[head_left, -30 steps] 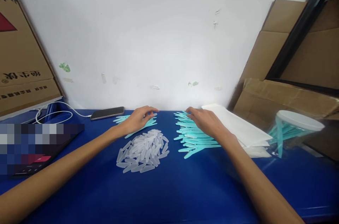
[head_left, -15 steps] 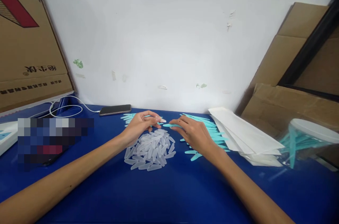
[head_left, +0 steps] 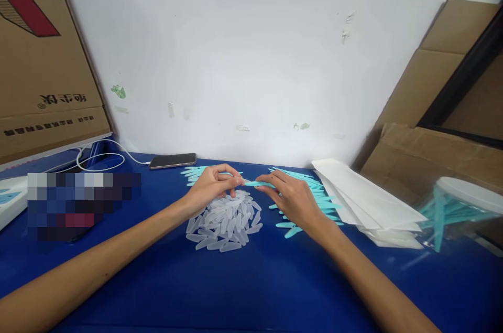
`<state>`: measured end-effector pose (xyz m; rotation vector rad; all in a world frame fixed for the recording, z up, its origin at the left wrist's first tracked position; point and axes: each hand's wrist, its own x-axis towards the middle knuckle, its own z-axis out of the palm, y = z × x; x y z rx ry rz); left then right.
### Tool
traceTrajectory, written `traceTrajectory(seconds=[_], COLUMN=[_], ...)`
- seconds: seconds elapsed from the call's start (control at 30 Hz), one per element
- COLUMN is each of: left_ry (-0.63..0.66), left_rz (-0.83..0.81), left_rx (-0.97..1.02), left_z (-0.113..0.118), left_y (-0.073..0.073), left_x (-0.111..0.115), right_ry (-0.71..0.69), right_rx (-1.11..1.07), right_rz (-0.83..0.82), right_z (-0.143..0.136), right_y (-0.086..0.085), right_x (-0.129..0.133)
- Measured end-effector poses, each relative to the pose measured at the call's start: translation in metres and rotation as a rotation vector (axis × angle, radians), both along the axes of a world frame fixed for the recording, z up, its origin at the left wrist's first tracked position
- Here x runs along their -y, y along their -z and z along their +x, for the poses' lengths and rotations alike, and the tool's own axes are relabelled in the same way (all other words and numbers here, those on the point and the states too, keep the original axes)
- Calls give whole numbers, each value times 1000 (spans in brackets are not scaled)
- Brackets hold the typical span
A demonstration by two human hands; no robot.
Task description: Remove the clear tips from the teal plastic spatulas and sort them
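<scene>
Between the thumb and fingers of my left hand (head_left: 215, 183) is a small translucent white cap, mostly hidden by the fingertips. My right hand (head_left: 293, 196) pinches a slim turquoise stick (head_left: 254, 183), whose tip points left and meets the cap at the left fingertips. Whether the tip is inside the cap I cannot tell. Below the hands lies a heap of loose translucent caps (head_left: 226, 223). More turquoise sticks (head_left: 326, 206) are spread under and beyond my right hand, and another group of turquoise sticks (head_left: 191, 173) lies behind my left hand.
A phone (head_left: 173, 160) with a white cable (head_left: 129, 156) lies near the wall. White paper envelopes (head_left: 365, 199) are stacked at the right, beside a clear tub (head_left: 459, 207) of turquoise sticks. Cardboard boxes (head_left: 47, 71) stand at the left and right sides.
The gap between my hands has closed: the turquoise stick's tip now meets the cap in my left fingers. The view has shifted slightly.
</scene>
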<state>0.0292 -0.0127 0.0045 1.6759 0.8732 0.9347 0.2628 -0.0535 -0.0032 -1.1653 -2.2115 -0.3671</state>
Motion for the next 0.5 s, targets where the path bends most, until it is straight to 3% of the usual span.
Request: traceTrajectory(seconds=[0.2, 0.37, 0.5], left_ry=[56, 103, 116], left_rz=[17, 117, 301], left_rx=[-55, -99, -268], left_z=[5, 6, 5], left_y=[1, -7, -10], left_x=[7, 13, 11], right_ry=[-61, -126, -122], right_rx=[-25, -47, -2], right_rz=[4, -16, 4], right_z=[-2, -7, -10], right_y=[3, 7, 5], right_x=[0, 3, 3])
